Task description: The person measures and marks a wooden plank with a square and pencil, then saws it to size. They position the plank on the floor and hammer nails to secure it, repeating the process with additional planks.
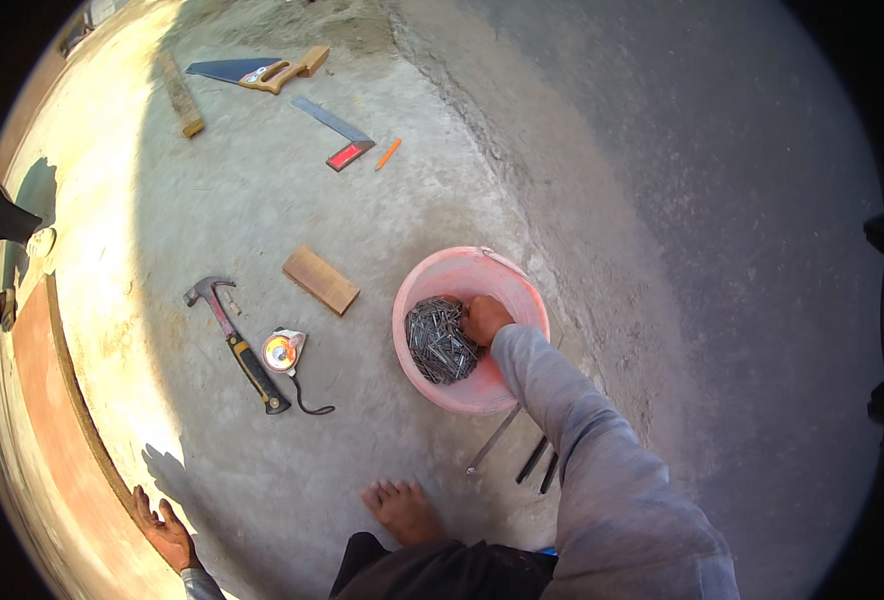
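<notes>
My right hand (pixel 486 321) reaches into a pink plastic bucket (pixel 502 270), its fingers curled against a heap of grey nails (pixel 434 342). The fingertips are buried in the heap, so how many nails they grip is hidden. At the lower left, my left hand (pixel 169 538) is empty with its fingers apart, close to the edge of a long wooden board (pixel 50 385). Left of the bucket lie a short wooden block (pixel 320 280), a claw hammer (pixel 245 355) with a black and yellow grip, and a tape measure (pixel 282 352) with a black strap.
Farther off are a handsaw (pixel 254 72), a try square (pixel 337 135), an orange pencil (pixel 389 154) and a wooden strip (pixel 180 97). A metal rod (pixel 494 440) and two black bars (pixel 536 464) lie by my right sleeve. Another person's feet (pixel 40 242) stand at far left.
</notes>
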Demonstrator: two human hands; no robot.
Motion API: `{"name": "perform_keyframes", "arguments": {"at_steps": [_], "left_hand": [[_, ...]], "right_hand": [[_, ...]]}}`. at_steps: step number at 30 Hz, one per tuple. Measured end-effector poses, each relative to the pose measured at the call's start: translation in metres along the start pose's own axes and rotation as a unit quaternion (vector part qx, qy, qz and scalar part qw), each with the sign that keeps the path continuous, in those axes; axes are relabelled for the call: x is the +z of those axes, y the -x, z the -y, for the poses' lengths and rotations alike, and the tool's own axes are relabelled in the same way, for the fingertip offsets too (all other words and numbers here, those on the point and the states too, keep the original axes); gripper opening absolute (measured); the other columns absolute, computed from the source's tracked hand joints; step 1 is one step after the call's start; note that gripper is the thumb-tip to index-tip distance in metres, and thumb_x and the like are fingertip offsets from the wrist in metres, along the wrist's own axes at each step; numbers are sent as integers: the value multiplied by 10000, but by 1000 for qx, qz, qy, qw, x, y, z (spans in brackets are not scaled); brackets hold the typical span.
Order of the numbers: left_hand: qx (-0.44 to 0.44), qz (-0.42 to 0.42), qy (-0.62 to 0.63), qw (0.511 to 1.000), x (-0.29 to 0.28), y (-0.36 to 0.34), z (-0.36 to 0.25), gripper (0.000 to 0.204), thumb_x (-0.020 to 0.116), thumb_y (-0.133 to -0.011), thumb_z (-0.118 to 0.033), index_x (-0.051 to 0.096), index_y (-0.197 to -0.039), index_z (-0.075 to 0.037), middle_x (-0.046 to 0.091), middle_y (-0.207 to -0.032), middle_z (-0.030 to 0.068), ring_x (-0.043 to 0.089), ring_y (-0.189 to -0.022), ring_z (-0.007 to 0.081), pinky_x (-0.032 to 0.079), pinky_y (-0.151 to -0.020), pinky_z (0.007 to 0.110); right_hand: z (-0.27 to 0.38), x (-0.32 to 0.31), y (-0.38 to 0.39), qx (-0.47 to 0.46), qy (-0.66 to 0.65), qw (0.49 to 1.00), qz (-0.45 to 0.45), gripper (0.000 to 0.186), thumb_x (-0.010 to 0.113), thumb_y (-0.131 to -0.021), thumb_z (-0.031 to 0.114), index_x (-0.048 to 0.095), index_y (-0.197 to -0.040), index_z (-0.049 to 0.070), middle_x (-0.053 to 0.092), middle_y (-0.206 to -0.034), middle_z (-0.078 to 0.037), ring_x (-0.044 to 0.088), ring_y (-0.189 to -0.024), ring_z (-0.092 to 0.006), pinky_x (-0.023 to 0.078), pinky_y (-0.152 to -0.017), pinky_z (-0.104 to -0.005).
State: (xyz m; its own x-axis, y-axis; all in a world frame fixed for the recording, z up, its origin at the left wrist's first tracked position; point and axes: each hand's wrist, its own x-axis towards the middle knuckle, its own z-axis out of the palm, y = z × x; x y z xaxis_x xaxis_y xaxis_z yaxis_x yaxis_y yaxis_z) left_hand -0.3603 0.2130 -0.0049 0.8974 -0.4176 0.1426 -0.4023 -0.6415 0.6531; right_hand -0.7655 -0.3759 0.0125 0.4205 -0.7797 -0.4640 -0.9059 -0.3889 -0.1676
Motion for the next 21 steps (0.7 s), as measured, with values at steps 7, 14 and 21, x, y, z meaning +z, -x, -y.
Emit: {"name": "perform_keyframes", "arguments": {"at_steps": [7, 14, 21], "left_hand": [[-41, 92, 79, 992, 58, 22, -126, 519, 550, -948, -85, 460, -1457, -40, 506, -1447, 154, 504, -1329, 311, 401, -1083, 459], [-121, 175, 339, 916, 112, 52, -274, 415, 507, -954, -41, 531, -1357, 55, 641, -1236, 194, 647, -1100, 245, 507, -977, 365], [-178, 307, 655, 667, 139, 86, -375, 486, 498, -1041, -280, 499, -1355, 90, 649, -1209, 216, 639, -1121, 281, 511, -990, 399]], "right_hand": [[-15, -17, 52, -44, -286, 957, 24, 173, 713, -871, 158, 728, -895, -12, 720, -829, -156, 702, -779, -244, 556, -746, -362], [26, -61, 108, 42, -616, 783, 81, 207, 663, -964, 142, 678, -1090, -20, 705, -913, -67, 675, -742, -122, 560, -667, -250], [119, -41, 174, -165, -528, 812, 188, 175, 676, -956, 131, 676, -1049, -17, 704, -867, -65, 662, -710, -102, 536, -614, -256]]}}
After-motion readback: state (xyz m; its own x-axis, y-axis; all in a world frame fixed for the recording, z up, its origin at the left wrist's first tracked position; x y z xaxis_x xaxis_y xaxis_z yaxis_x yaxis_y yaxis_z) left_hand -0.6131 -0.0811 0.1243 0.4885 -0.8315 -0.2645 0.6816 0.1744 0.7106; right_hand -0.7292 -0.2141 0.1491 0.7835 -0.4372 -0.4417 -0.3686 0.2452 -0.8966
